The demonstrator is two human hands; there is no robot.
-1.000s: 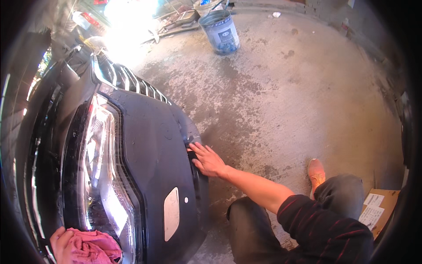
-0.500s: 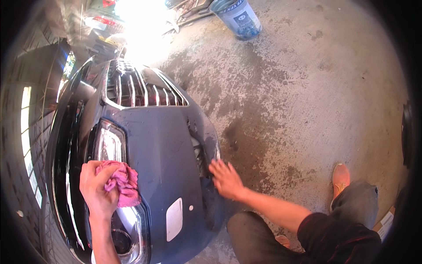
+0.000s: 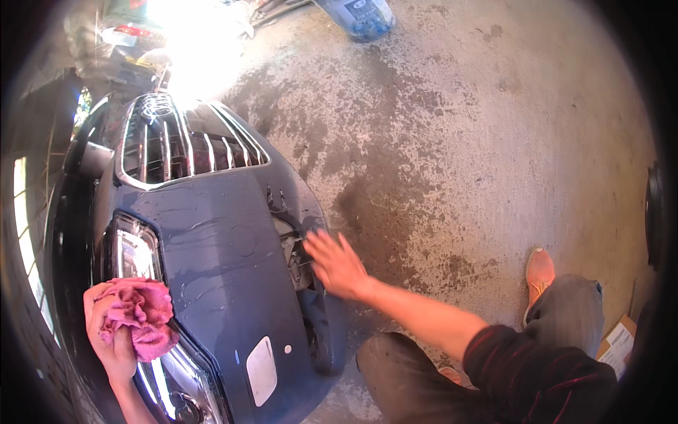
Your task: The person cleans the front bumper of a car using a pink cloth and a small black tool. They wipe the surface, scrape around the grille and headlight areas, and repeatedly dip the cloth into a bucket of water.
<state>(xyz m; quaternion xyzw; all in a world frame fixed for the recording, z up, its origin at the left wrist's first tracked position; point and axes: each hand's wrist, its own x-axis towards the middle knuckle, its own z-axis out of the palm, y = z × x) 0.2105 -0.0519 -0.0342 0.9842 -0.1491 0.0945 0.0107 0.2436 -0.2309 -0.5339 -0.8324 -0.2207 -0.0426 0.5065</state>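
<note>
A dark grey car bumper (image 3: 219, 283) fills the left half of the view, with thin wet streaks running across its face. My left hand (image 3: 106, 343) is closed round a crumpled pink cloth (image 3: 141, 318), held over the middle of the headlight (image 3: 138, 254) and hiding part of it. Fingers spread, my right hand (image 3: 340, 268) is at the bumper's right edge, beside an opening with torn-looking parts inside. Nothing shows in it; whether it touches the edge I cannot tell.
Beyond the headlight is a chrome-barred grille (image 3: 191, 145). A blue-stained bucket (image 3: 360, 18) stands on the worn concrete floor (image 3: 480, 155) at the top. My bent knee (image 3: 409, 374) is close to the bumper, and a cardboard box (image 3: 618, 343) lies at the far right.
Wet streaks now show on the bumper face. My left hand has turned and shifted with the cloth toward the headlight's outer side. My right hand has moved slightly farther along the edge.
</note>
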